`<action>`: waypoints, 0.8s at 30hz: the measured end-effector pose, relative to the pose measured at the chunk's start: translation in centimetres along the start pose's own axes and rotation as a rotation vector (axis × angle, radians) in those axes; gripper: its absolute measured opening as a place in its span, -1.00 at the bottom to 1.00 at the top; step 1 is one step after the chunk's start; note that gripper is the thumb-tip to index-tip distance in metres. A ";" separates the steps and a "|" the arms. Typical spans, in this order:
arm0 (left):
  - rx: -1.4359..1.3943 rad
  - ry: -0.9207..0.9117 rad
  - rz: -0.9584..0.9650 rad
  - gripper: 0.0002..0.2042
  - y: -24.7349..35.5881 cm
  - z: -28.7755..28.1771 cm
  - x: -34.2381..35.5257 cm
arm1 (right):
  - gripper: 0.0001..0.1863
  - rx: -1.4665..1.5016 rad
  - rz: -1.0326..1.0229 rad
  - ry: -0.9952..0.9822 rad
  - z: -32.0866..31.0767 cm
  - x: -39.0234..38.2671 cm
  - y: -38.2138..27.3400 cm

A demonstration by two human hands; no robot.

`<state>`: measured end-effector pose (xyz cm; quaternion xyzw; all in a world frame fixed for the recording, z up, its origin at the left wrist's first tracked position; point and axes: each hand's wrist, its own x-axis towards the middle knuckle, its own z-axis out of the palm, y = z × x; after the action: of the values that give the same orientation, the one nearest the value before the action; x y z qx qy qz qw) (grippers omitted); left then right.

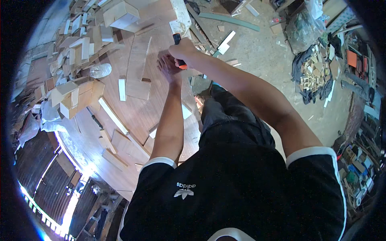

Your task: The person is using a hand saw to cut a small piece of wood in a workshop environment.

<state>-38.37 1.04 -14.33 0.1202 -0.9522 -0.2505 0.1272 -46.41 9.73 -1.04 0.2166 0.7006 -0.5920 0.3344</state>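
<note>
My right hand is wrapped round a black and orange handled tool near the right edge of the wooden worktable. The tool's dark end sticks out above the fist and its orange end shows below; the working part cannot be made out. Just beside and below that fist, my left hand lies low with its fingers stretched out, against the table or a flat piece on it. A large thin wood board with a small notch rests left of my hands. Nearby lies a short white strip.
Wooden boxes and stacked offcuts crowd the table's far left. Nearer lie a clear plastic container, a long wood strip and a slim dark tool. On the floor at right, a dark cloth holds many offcuts.
</note>
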 end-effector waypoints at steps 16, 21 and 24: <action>0.071 -0.039 0.024 -0.42 -3.3 2.1 -0.7 | -0.91 -0.005 -0.024 0.000 1.1 -2.1 -0.7; -0.061 0.018 -0.046 -0.46 -3.1 1.0 -1.2 | -0.91 -0.030 -0.006 -0.035 1.0 -2.3 -1.1; 0.016 0.060 0.025 -0.47 -0.5 1.9 1.1 | -0.93 0.019 -0.027 0.021 -0.2 0.1 -0.5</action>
<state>-39.91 1.16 -15.95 0.1168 -0.9514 -0.2375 0.1576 -46.87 9.84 -0.74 0.2168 0.7011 -0.6008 0.3169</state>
